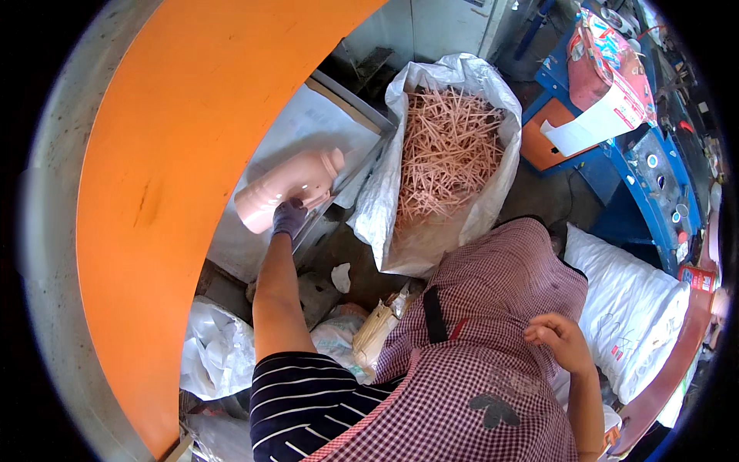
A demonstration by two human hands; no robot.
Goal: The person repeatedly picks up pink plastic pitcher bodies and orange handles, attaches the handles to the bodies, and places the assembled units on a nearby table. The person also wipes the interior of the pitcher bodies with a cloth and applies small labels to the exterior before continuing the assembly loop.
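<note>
A pale pink plastic jug [271, 185] with a short neck and a side handle lies tilted over a white surface at the left. My left hand [289, 217], in a dark grey glove, reaches out and is closed on the jug at its handle side; part of the fingers is hidden. Bare and holding nothing that I can see, my right hand [558, 339] hovers close to my checked apron [493, 308], its fingers loosely bent and a little apart from the thumb. Ahead stands a white woven sack [493, 85] filled with thin pink plastic strips [446, 146].
A large orange panel [169, 154] curves along the left. Crumpled white bags [219, 346] lie below it. At the right are a white stuffed sack [623, 308], a blue metal frame [616, 169] and a pink container [608, 65] with a paper sheet.
</note>
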